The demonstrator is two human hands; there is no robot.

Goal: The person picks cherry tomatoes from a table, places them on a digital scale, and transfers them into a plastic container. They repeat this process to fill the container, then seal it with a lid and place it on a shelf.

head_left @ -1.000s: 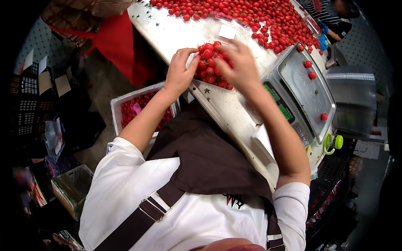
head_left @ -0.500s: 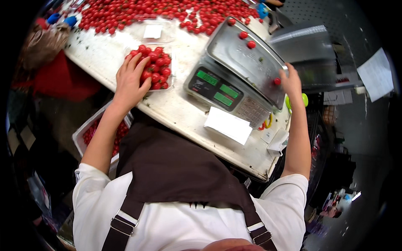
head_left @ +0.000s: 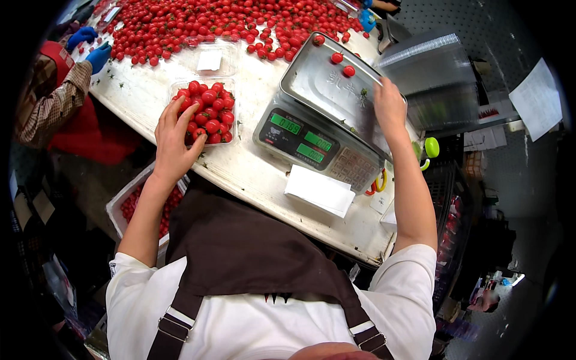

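My left hand [head_left: 173, 139] lies at the near left side of a clear plastic box [head_left: 236, 90] heaped with red cherry tomatoes [head_left: 213, 126]; its fingers are spread and touch the fruit. Over the right part of the scale's metal tray [head_left: 312, 75], my right hand [head_left: 390, 109] reaches with its fingers curled downward. Whatever lies beneath those fingertips is hidden. A few loose tomatoes [head_left: 348, 71] and bits of green stem [head_left: 363, 96] sit on the tray. The weighing scale [head_left: 300, 141] has lit green displays.
A wide heap of cherry tomatoes [head_left: 198, 24] covers the table's far side. An open clear lid [head_left: 210, 60] adjoins the box. A white card [head_left: 319, 191] leans by the scale's keypad. Stacked clear containers [head_left: 429, 78] stand right. Another person's blue-gloved hand [head_left: 99, 57] is far left.
My right hand has moved left and farther away across the tray, and the tomato seen beside it no longer shows. My left hand stays at the box. A co-worker's gloved hands have come further into view.
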